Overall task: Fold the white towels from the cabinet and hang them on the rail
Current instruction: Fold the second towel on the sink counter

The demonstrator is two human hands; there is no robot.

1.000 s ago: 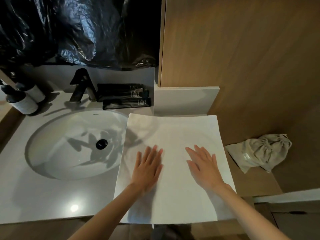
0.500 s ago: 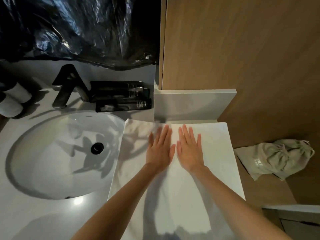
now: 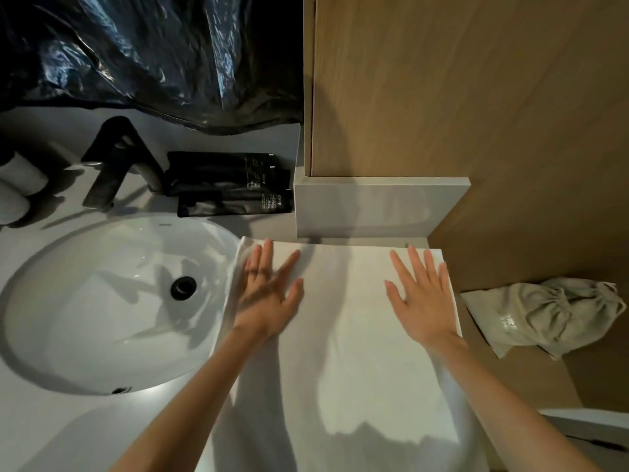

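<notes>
The towel, right of the sink, runs off the bottom edge, its near end unseen; both forearms are cut there too. The left hand beside the sink is blurred. Behind the sink, print on the black tubes is too small to read; bottles left of it are cropped

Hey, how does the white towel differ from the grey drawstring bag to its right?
The white towel lies flat and smooth; the grey drawstring bag is bunched and wrinkled. The towel is much larger than the bag. The left hand and right hand rest on the towel; nothing touches the bag. Both are cloth.
</notes>
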